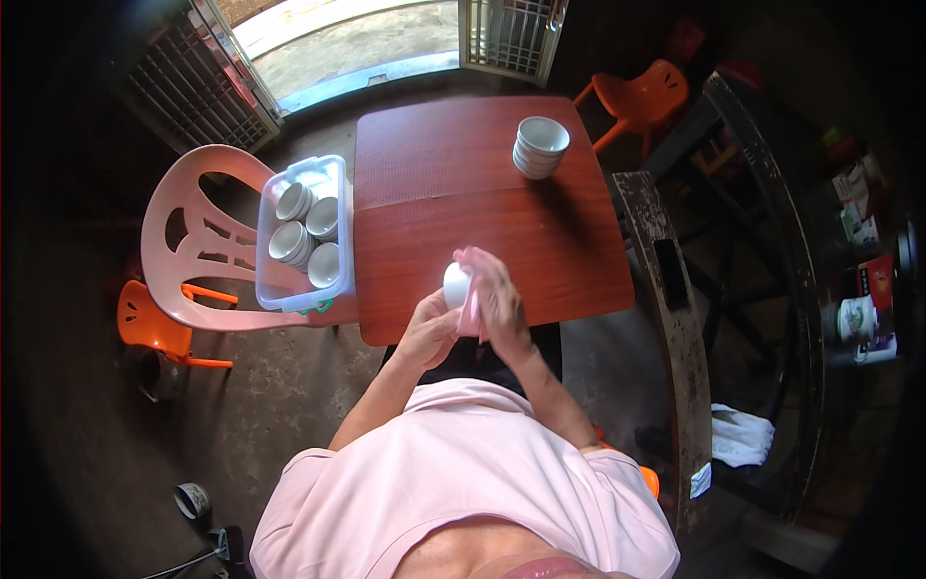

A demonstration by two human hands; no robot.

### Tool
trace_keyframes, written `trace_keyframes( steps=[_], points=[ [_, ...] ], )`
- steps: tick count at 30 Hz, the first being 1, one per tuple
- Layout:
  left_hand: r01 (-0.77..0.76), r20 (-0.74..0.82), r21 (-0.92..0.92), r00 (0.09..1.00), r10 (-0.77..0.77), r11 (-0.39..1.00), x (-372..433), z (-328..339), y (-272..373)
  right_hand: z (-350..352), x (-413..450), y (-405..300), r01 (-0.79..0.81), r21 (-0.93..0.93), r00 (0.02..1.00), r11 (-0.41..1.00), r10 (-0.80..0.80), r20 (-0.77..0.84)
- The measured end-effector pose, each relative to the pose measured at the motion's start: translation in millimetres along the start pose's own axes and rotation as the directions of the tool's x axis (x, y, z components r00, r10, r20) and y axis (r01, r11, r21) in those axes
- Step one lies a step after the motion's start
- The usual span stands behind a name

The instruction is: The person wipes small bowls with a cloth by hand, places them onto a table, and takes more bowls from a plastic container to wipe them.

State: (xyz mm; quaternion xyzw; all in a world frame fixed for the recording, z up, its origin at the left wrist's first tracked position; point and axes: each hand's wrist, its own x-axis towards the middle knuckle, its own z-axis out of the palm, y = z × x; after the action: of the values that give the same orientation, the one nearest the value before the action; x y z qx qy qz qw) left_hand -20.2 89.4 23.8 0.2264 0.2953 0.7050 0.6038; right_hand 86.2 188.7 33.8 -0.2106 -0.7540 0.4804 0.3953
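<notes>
Over the near edge of a red-brown wooden table (477, 224), my left hand (428, 329) grips a small white bowl (456, 284), turned on its side. My right hand (499, 307) presses a pink cloth (472, 313) against the bowl's right side, which the cloth and fingers hide. A stack of several white bowls (541, 148) stands upright near the table's far right corner. Left of the table, a clear plastic bin (347, 246) holds several stacks of white bowls (289, 242), some of them tilted.
The bin rests on a pink plastic chair (163, 231). Orange chairs (152, 322) stand at the left and far right. A worn wooden bench (684, 362) with a dark phone-like object (671, 273) on it runs along the right. An open doorway (362, 54) lies beyond the table.
</notes>
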Motion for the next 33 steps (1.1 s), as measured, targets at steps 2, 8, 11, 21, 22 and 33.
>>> trace_keyframes(
  steps=[2, 8, 11, 21, 22, 33],
  points=[
    [0.041, -0.055, -0.038, 0.998, -0.043, 0.998, -1, -2, 5, 8, -15, -8, 0.23, -0.296, 0.973, 0.927, -0.223, 0.057],
    [0.135, 0.139, 0.555, 0.958, -0.251, 0.821, -11, -23, 3, -9, 7, 17, 0.062, 0.073, 0.934, 0.995, -0.083, 0.346],
    [0.116, 0.105, 0.438, 0.978, -0.179, 0.891, -10, -6, 4, -14, 10, 34, -0.455, 0.613, 0.882, 0.647, 0.229, 0.412],
    [0.145, -0.05, 0.173, 0.989, -0.138, 0.974, -1, 21, 14, -18, 13, 40, -0.611, 0.752, 0.787, 0.247, 0.289, 0.545],
    [0.186, -0.015, 0.094, 0.983, -0.185, 0.978, 2, 19, 25, -17, 15, 26, -0.562, 0.725, 0.825, 0.398, 0.332, 0.457],
    [0.053, -0.037, 0.664, 0.999, -0.039, 0.746, 1, 9, -16, -2, -14, 48, -0.348, 0.932, 0.849, 0.102, 0.456, 0.267]
  ],
)
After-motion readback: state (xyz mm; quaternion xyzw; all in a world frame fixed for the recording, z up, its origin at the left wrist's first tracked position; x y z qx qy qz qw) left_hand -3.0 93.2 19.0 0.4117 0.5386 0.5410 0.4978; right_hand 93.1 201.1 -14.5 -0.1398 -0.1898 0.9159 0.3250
